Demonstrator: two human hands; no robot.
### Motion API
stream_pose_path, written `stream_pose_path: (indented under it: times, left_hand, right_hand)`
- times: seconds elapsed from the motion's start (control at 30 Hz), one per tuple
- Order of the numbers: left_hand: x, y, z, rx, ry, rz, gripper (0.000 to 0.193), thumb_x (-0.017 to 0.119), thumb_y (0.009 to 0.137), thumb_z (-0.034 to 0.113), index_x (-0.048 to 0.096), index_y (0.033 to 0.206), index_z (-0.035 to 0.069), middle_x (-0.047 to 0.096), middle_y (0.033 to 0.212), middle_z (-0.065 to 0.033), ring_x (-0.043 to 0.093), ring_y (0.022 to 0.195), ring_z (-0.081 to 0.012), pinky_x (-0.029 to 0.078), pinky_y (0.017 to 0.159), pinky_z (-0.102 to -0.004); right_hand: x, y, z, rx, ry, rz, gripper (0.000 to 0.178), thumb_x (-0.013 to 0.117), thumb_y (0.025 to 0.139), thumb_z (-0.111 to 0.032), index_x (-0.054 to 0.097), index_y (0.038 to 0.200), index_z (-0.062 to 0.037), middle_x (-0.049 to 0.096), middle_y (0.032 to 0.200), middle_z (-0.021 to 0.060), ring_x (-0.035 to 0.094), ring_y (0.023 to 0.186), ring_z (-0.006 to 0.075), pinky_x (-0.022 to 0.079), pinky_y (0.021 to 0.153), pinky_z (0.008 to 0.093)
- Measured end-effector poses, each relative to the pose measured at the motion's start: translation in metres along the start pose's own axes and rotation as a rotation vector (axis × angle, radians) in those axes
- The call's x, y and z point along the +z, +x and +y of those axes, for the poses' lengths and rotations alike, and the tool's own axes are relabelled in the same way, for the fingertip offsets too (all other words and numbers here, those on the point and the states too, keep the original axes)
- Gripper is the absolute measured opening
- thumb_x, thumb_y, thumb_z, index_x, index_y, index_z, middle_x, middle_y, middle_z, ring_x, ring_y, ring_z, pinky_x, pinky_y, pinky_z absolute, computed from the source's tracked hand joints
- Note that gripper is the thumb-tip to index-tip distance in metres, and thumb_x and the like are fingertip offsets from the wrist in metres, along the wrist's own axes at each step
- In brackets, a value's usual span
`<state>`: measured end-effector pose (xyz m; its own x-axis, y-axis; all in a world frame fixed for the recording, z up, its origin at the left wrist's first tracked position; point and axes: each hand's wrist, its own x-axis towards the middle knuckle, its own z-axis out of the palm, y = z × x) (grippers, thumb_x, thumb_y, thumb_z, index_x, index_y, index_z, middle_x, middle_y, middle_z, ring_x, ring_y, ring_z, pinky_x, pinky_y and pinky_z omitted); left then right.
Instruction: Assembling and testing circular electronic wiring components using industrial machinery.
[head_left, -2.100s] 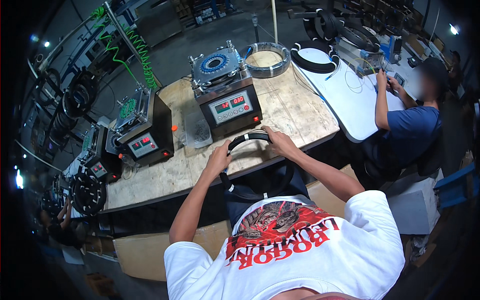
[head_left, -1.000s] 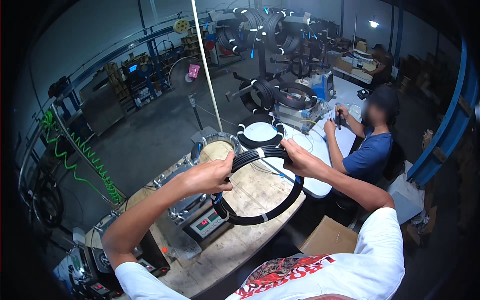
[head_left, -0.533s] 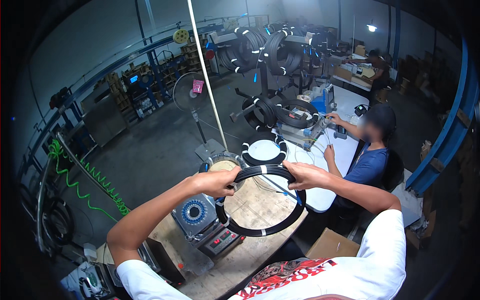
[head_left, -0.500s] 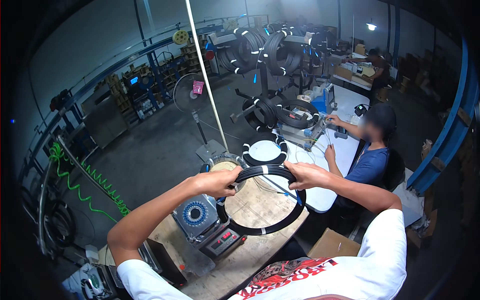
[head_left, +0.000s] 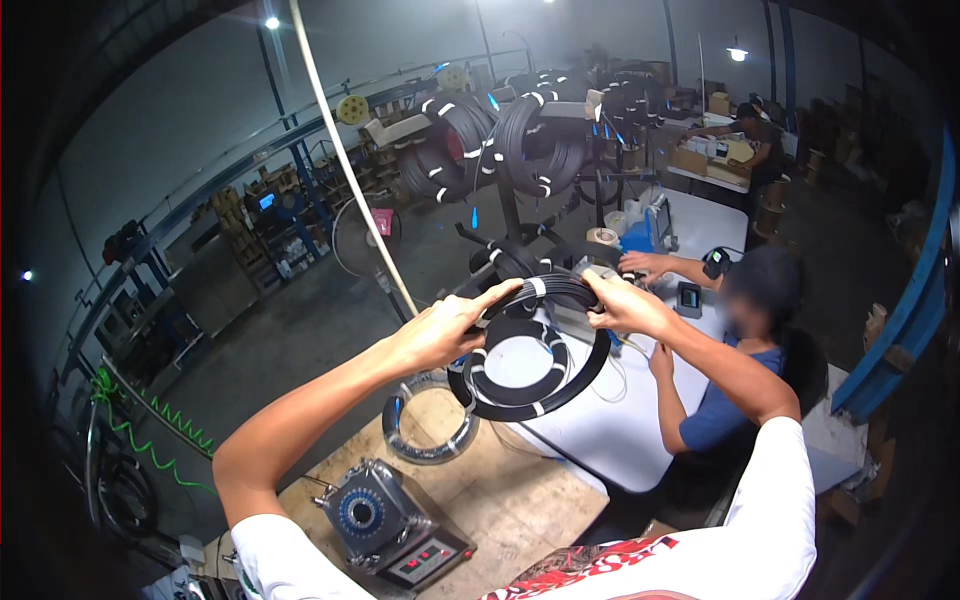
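Observation:
Both my hands hold up a coil of black cable [head_left: 560, 288], bound with white bands, hanging as an upright ring. My left hand [head_left: 450, 332] is closed on its upper left side, the index finger stretched along the bundle. Opposite, my right hand [head_left: 625, 305] grips the upper right, fingers wrapped over it. Through the ring shows a second, smaller-looking black coil [head_left: 557, 372] on the white table [head_left: 640, 455]. Whether the two coils touch cannot be told. Lower left, a coil in clear wrapping [head_left: 440, 452] lies on the wooden table [head_left: 520, 510].
A device with a blue-ringed disc [head_left: 360, 512] stands by a red-lit display unit [head_left: 425, 560]. Ahead, a rack carries several black coils [head_left: 545, 140]. A person in a blue shirt [head_left: 715, 410] sits close on my right. A pale pole [head_left: 345, 165] rises left of the tables.
My hands have raised the coil and carried it forward, from over the wooden table to before the white table. The view has shifted, and the wrapped coil now shows fully.

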<state>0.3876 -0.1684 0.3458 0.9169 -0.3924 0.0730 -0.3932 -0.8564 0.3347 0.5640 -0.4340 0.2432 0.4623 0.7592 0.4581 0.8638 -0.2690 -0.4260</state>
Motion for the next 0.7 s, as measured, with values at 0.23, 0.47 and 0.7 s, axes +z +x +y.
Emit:
stream_pose_path:
  times: [0.23,0.47,0.7]
  left_hand:
    - [-0.034,0.141,-0.054,0.078,0.136,0.184,0.082,0.067,0.081,0.003,0.034,0.155,0.018,0.054,0.097,-0.0168,0.054,0.093,-0.0317,0.046,0.085,-0.0443]
    - [-0.088,0.289,-0.063,0.229,0.231,0.431,0.081,0.066,0.085,0.019,0.029,0.157,0.017,0.053,0.095,-0.0185,0.054,0.094,-0.0348,0.045,0.091,-0.0471]
    - [-0.147,0.374,-0.063,0.185,0.132,0.617,0.070,0.072,0.081,0.018,0.048,0.147,0.010,0.066,0.104,-0.0229,0.064,0.096,-0.0334,0.048,0.091,-0.0420]
  right_hand:
    - [-0.074,0.077,0.117,0.043,-0.070,0.153,0.043,0.072,0.084,-0.018,0.059,0.123,-0.0052,0.070,0.077,0.0143,0.070,0.072,0.0302,0.054,0.067,0.0399]
    - [-0.170,0.163,0.206,-0.038,-0.233,0.771,0.037,0.069,0.089,-0.028,0.070,0.123,-0.0155,0.074,0.097,0.0141,0.072,0.087,0.0349,0.055,0.076,0.0452]
    - [-0.246,0.254,0.261,-0.145,-0.187,0.827,0.037,0.069,0.090,-0.021,0.067,0.125,-0.0071,0.072,0.105,0.0197,0.071,0.096,0.0360,0.055,0.084,0.0410]
